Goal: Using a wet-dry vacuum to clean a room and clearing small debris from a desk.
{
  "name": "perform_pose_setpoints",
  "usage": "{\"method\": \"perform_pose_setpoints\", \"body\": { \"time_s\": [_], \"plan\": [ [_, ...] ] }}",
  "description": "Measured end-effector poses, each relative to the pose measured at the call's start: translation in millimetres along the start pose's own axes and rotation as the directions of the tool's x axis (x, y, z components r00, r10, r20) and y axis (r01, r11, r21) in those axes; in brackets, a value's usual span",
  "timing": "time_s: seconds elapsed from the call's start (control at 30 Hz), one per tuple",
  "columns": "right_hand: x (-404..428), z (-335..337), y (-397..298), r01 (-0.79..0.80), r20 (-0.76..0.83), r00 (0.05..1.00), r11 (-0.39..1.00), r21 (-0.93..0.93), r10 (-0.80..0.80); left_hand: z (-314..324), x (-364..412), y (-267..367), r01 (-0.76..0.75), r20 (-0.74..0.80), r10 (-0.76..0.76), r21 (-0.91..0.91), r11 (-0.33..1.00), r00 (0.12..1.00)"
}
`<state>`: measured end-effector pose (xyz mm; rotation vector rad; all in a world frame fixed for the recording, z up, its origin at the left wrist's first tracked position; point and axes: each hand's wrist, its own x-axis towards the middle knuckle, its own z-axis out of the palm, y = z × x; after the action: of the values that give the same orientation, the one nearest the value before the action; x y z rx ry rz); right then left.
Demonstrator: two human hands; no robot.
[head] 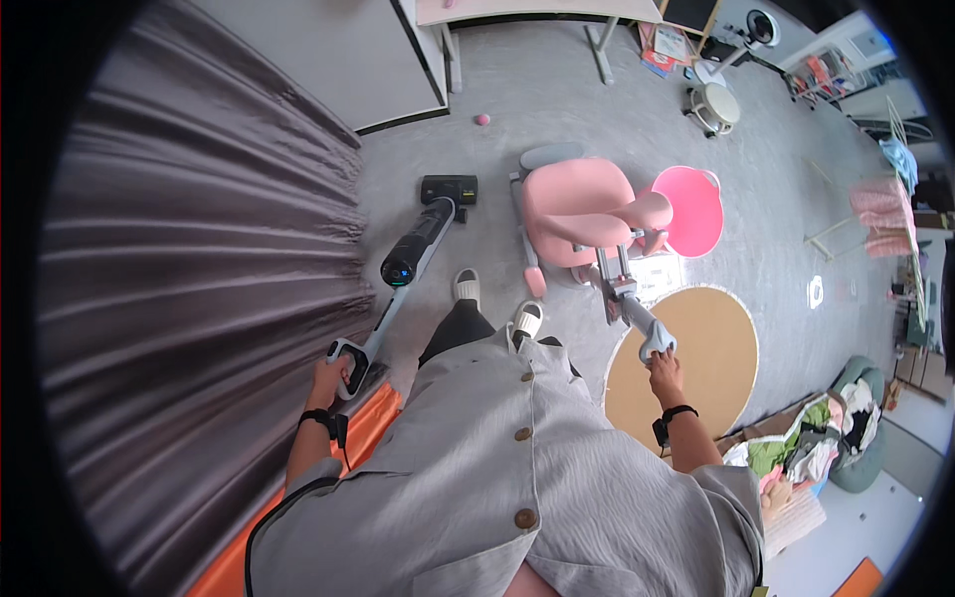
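Note:
My left hand (pixel 332 378) is closed around the loop handle of an upright cordless floor cleaner (pixel 418 242), whose black head rests on the grey floor near the curtain. A small display glows on its body. On the other side, my right hand (pixel 664 371) holds the grey handle (pixel 657 342) at the back of a pink children's chair (pixel 574 201). The chair has a padded seat, a two-part backrest and a grey base with a footrest. Each wrist wears a black band with a small device.
Grey-brown curtains (pixel 216 224) hang at the left. A pink tub (pixel 692 213) and round tan mat (pixel 694 358) adjoin the chair. A small pink ball (pixel 483 119) lies ahead, before a white desk (pixel 537 10). A round stool (pixel 714 107), drying rack and clothes pile (pixel 809 440) are rightward.

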<state>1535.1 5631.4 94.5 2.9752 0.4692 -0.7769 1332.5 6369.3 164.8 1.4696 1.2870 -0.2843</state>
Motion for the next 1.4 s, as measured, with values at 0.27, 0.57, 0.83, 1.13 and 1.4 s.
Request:
{"method": "perform_pose_setpoints", "body": {
  "time_s": [0.27, 0.57, 0.83, 1.13, 1.4],
  "plan": [
    [-46, 65, -5, -0.468, 0.090, 0.872, 0.874, -0.128, 0.481, -8, 71, 83, -0.121, 0.119, 0.092, 0.263, 0.957, 0.989],
    [17, 15, -40, -0.534, 0.219, 0.835, 0.838, 0.108, 0.504, -90, 172, 163, -0.357, 0.185, 0.327, 0.706, 0.612, 0.927],
    [117, -37, -117, -0.597, 0.180, 0.776, 0.613, 0.518, 0.604, -93, 189, 264, -0.472, 0.320, 0.423, 0.819, 0.327, 0.848],
    [214, -120, -213, -0.466, 0.462, 0.880, 0.373, 0.802, 0.107, 44, 197, 281, -0.496, 0.501, 0.164, 0.656, 0.568, 0.850],
    [374, -262, -329, -0.256, 0.262, 0.870, 0.070, 0.964, -0.417, 266, 147, 393, -0.336, 0.829, -0.038, 0.267, 0.903, 0.559]
  ]
}}
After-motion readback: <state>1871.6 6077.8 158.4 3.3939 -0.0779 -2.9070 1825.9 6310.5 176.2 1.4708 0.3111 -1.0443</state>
